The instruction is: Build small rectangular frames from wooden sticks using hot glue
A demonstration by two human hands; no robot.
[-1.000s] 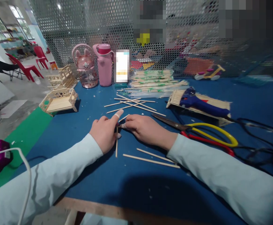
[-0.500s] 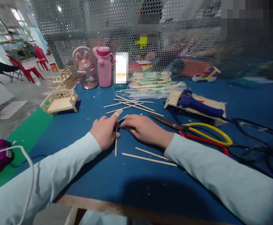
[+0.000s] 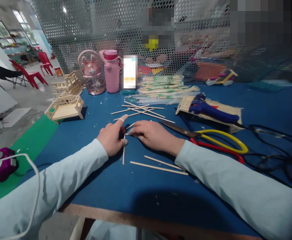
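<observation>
My left hand (image 3: 112,137) rests on the blue table, its index finger stretched forward and its thumb against a thin wooden stick (image 3: 123,156) that points toward me. The other fingers curl around the stick's upper part, which is partly hidden. Close on the right, my right hand (image 3: 151,135) pinches a short wooden stick (image 3: 126,134) that meets the first one near its top. Another stick end shows just beyond the right fingertips. Two loose sticks (image 3: 158,168) lie in front of my right wrist, and several crossed sticks (image 3: 144,110) lie beyond both hands.
Scissors (image 3: 198,135) and a blue glue gun (image 3: 211,111) on a wooden stick model lie right, with black cables. Behind are bundled sticks (image 3: 161,86), a lit phone (image 3: 129,71), and pink bottles (image 3: 112,71). A small wooden bed model (image 3: 65,108) stands left; a metal mesh (image 3: 68,30) rises behind.
My left index finger has drawn back slightly, and the joint between the two sticks shows more clearly. My right hand has barely moved. The view has shifted a little.
</observation>
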